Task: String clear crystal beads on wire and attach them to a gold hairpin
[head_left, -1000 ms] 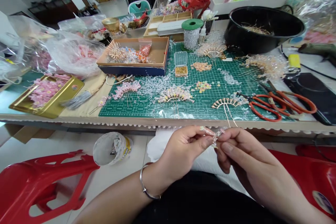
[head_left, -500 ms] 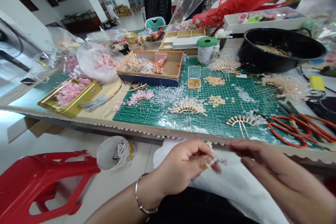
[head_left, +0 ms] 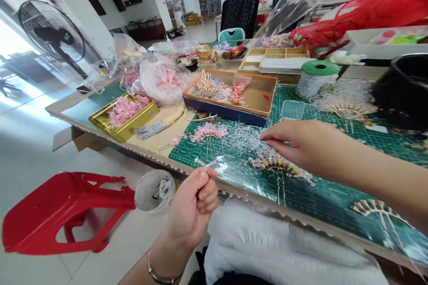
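My left hand (head_left: 195,200) is closed in a pinch, holding up a small beaded sprig (head_left: 206,165) with pale pink tips. It is in front of the table edge. My right hand (head_left: 290,140) reaches over the green cutting mat (head_left: 240,178), thumb and fingertips drawn together at the scattered clear beads (head_left: 245,140). Whether anything is between those fingertips cannot be made out. Just below that hand lies a hair comb (head_left: 277,164) with pink and yellow beadwork, partly covered by it. A pink beaded hair comb (head_left: 210,131) rests to the left of the beads.
A shallow box (head_left: 230,107) of beads stands behind the mat, beside a gold tin (head_left: 125,127) of pink flowers. A wire spool (head_left: 316,78) is at the back right. A bare comb (head_left: 377,207) lies front right. A red stool (head_left: 67,209) and a bucket (head_left: 154,191) are on the floor.
My view has turned left. My right hand has moved from beside my left hand out over the mat to the clear beads. My left hand still holds the sprig, now upright.
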`<action>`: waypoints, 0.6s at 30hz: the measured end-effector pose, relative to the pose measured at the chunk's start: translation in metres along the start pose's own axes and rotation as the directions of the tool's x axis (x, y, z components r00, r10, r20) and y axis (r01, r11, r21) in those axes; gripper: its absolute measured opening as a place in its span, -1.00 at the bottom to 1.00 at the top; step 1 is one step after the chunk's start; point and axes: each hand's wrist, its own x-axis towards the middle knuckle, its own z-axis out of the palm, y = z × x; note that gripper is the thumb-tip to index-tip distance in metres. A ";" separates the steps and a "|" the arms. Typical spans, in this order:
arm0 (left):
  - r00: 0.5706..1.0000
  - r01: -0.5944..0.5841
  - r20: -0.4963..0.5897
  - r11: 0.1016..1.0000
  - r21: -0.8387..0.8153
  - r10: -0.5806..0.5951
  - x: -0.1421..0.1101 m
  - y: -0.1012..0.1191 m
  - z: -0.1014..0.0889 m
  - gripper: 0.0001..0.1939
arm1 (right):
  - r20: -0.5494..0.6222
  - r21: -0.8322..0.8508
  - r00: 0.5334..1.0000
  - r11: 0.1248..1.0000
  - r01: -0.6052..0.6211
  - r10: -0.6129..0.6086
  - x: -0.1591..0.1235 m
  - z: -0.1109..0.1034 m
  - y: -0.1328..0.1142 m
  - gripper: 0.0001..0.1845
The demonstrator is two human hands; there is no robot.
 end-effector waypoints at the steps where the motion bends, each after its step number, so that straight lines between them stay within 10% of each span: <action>1: 1.000 -0.025 -0.006 0.999 -0.024 0.024 0.003 0.005 -0.002 -0.92 | 0.059 -0.026 0.998 0.999 0.025 -0.024 0.016 0.006 -0.002 -0.80; 6: 0.997 -0.070 -0.034 0.997 -0.042 0.069 0.022 0.019 -0.009 -0.93 | 0.331 -0.139 0.942 0.985 0.101 -0.049 0.072 0.036 -0.014 -0.80; 18: 0.975 -0.208 0.034 0.858 0.469 0.218 0.050 0.031 -0.016 -0.85 | 0.469 -0.053 0.835 0.953 -0.300 0.289 0.110 0.047 0.001 -0.74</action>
